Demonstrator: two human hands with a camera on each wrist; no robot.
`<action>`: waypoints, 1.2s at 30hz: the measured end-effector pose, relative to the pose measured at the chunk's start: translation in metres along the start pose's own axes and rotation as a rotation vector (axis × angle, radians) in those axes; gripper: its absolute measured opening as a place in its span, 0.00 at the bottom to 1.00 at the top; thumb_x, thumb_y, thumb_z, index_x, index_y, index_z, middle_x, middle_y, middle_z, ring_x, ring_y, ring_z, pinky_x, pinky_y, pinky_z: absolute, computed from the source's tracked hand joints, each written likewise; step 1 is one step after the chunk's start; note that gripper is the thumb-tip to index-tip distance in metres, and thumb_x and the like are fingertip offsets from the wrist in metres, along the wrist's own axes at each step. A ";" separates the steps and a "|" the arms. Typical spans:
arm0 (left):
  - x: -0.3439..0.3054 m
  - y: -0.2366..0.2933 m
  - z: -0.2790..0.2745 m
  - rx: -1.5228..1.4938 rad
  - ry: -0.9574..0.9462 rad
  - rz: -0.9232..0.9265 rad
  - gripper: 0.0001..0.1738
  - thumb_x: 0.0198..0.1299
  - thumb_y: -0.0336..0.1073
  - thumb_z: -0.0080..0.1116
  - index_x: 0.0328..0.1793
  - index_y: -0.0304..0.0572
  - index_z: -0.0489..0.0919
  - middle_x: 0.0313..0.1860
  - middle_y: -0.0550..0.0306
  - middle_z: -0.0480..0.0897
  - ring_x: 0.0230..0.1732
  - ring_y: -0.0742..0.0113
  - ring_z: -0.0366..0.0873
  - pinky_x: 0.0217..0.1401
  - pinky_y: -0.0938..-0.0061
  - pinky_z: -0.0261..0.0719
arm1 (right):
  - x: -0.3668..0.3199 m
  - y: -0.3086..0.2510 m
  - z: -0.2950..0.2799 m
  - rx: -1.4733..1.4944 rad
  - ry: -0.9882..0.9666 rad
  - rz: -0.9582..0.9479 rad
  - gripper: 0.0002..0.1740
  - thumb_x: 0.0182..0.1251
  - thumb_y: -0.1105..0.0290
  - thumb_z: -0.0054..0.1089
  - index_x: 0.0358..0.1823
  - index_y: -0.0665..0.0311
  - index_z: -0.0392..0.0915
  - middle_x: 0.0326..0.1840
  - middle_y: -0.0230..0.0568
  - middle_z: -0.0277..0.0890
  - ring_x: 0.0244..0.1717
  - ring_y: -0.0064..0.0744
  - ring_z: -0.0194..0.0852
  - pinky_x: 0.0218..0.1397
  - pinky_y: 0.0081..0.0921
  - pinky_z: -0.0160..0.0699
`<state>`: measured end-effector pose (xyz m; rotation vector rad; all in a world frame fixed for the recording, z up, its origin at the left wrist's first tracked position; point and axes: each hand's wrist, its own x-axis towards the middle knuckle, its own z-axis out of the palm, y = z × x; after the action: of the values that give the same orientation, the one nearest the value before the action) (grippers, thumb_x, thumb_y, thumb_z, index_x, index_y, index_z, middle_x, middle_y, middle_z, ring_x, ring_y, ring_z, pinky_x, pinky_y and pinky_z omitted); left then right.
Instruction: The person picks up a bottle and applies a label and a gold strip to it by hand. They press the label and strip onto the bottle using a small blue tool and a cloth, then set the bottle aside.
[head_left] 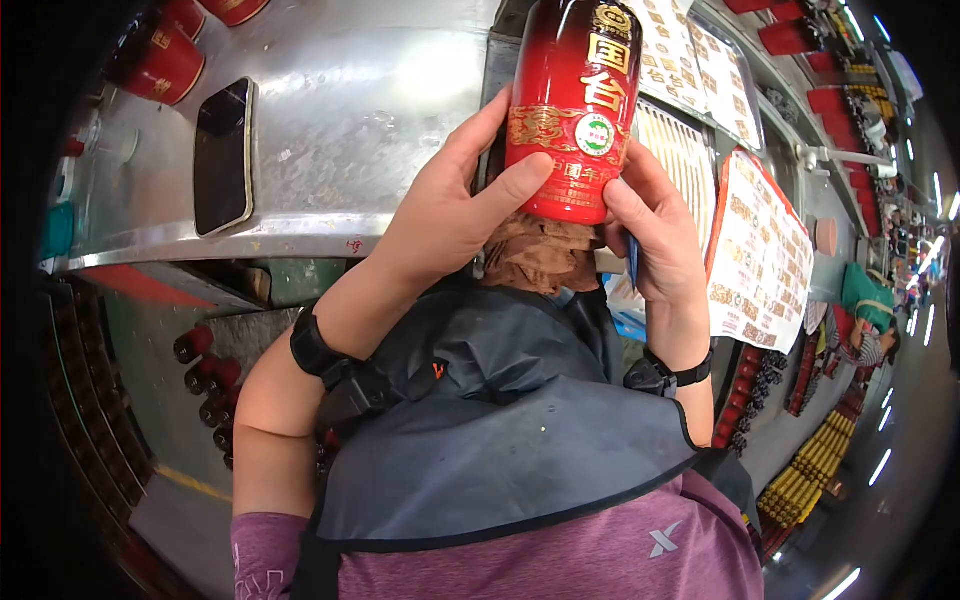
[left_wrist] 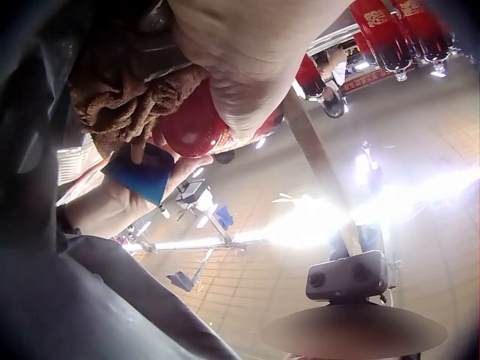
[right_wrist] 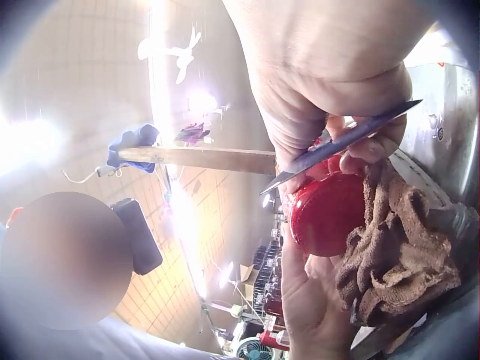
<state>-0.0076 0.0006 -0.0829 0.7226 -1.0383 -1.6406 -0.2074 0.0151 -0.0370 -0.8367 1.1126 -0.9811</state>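
Note:
A glossy red bottle (head_left: 565,85) with a dark shoulder, gold lettering and a round white-and-green sticker is tilted between both hands. My left hand (head_left: 435,220) grips its left side, thumb across the front near the base. The right hand (head_left: 662,235) holds the lower right side, with its thumb at the bottom edge. Tucked in the right hand too is a thin flat blue plate (left_wrist: 142,176), edge-on as a dark blade-like strip in the right wrist view. A crumpled brown cloth (head_left: 540,258) lies just below the bottle's base, close to the apron.
A phone (head_left: 224,155) lies on the metal table (head_left: 330,130) at left, with red bottles (head_left: 160,60) behind it. Printed sticker sheets (head_left: 762,250) hang over the right side. Several dark red bottles stand below the table; a person (head_left: 868,330) sits far right.

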 end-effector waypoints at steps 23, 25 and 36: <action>0.000 0.002 0.002 0.043 -0.007 -0.001 0.45 0.68 0.42 0.64 0.81 0.26 0.53 0.75 0.46 0.67 0.74 0.65 0.63 0.77 0.70 0.59 | 0.000 0.000 0.001 0.060 -0.013 -0.001 0.36 0.68 0.75 0.66 0.74 0.71 0.61 0.64 0.42 0.72 0.53 0.26 0.81 0.56 0.23 0.82; 0.000 0.004 0.003 0.015 -0.002 -0.024 0.45 0.68 0.42 0.64 0.81 0.26 0.53 0.75 0.46 0.66 0.75 0.64 0.62 0.77 0.70 0.59 | 0.001 0.000 0.000 0.039 -0.006 0.015 0.35 0.68 0.75 0.65 0.74 0.71 0.61 0.65 0.42 0.71 0.53 0.26 0.81 0.56 0.23 0.82; 0.001 0.002 0.001 0.012 -0.017 -0.058 0.43 0.69 0.40 0.62 0.81 0.26 0.53 0.76 0.47 0.65 0.76 0.64 0.61 0.78 0.69 0.57 | -0.001 0.001 -0.001 0.027 -0.006 0.004 0.35 0.69 0.72 0.65 0.75 0.71 0.61 0.64 0.41 0.71 0.54 0.23 0.79 0.60 0.23 0.78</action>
<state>-0.0084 -0.0005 -0.0807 0.7541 -1.0483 -1.6938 -0.2078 0.0163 -0.0379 -0.8149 1.0938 -0.9872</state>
